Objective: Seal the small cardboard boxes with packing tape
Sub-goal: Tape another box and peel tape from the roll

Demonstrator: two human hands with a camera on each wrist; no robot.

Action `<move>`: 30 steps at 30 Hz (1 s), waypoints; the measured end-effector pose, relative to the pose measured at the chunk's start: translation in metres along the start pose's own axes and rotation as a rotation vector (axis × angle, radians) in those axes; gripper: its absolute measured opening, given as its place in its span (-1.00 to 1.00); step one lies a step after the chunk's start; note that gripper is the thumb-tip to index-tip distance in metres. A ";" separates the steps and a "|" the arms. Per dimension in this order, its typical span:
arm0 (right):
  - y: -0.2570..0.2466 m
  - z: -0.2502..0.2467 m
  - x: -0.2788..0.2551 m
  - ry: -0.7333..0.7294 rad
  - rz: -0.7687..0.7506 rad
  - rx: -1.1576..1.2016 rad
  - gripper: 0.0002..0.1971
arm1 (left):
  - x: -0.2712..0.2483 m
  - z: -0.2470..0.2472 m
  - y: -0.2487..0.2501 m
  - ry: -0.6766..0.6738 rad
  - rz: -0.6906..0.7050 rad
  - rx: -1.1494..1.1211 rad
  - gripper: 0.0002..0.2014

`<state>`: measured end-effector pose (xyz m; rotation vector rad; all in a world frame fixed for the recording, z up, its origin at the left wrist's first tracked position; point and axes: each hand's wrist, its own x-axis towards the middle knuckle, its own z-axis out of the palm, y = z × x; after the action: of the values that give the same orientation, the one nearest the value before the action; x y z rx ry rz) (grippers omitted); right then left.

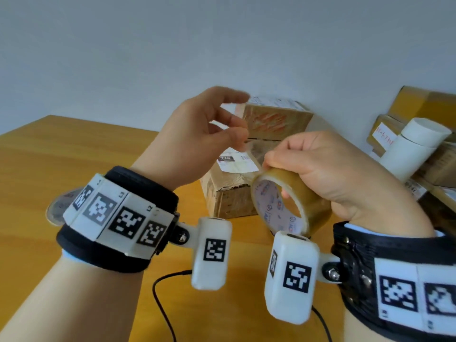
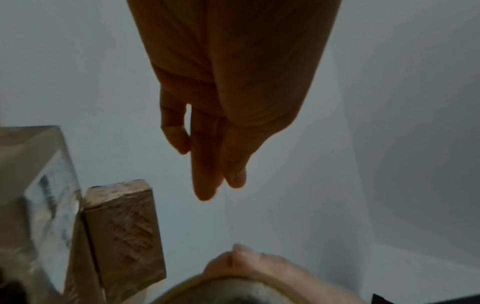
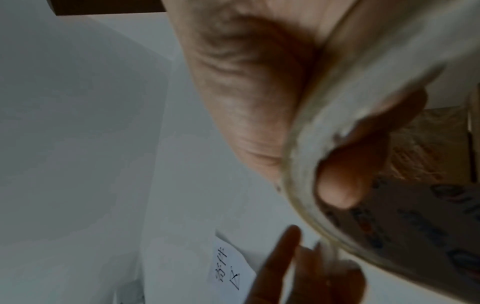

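Two hands (image 1: 197, 134) (image 1: 328, 169), one tape roll (image 1: 286, 201), two stacked boxes (image 1: 232, 191) (image 1: 276, 119)

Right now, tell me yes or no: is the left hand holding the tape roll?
No, the left hand hangs open above the boxes, while the right hand grips the tape roll.

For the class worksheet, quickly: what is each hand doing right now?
Left hand: open, fingers loosely spread, holding nothing, raised near the tape roll.
Right hand: gripping the tape roll, a finger through its core.
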<state>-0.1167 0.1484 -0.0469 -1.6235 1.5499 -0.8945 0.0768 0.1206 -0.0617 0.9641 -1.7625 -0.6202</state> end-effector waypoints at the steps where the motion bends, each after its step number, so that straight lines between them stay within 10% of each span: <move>1: 0.002 -0.001 0.001 -0.004 0.022 -0.019 -0.83 | 0.001 0.001 -0.007 -0.018 -0.032 0.011 -0.65; 9: 0.012 -0.005 0.006 0.006 0.106 -0.093 -0.86 | 0.000 0.019 -0.040 -0.400 -0.175 0.497 -0.60; 17: 0.018 0.002 0.012 -0.036 0.143 -0.118 -0.82 | 0.002 0.028 -0.035 -0.397 -0.173 0.702 -0.60; 30: 0.011 0.010 0.012 -0.098 0.109 -0.111 -0.83 | 0.011 0.021 -0.023 -0.238 -0.362 0.125 -0.57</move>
<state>-0.1135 0.1362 -0.0613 -1.6173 1.6272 -0.6719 0.0627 0.0981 -0.0820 1.3598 -1.8654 -0.8920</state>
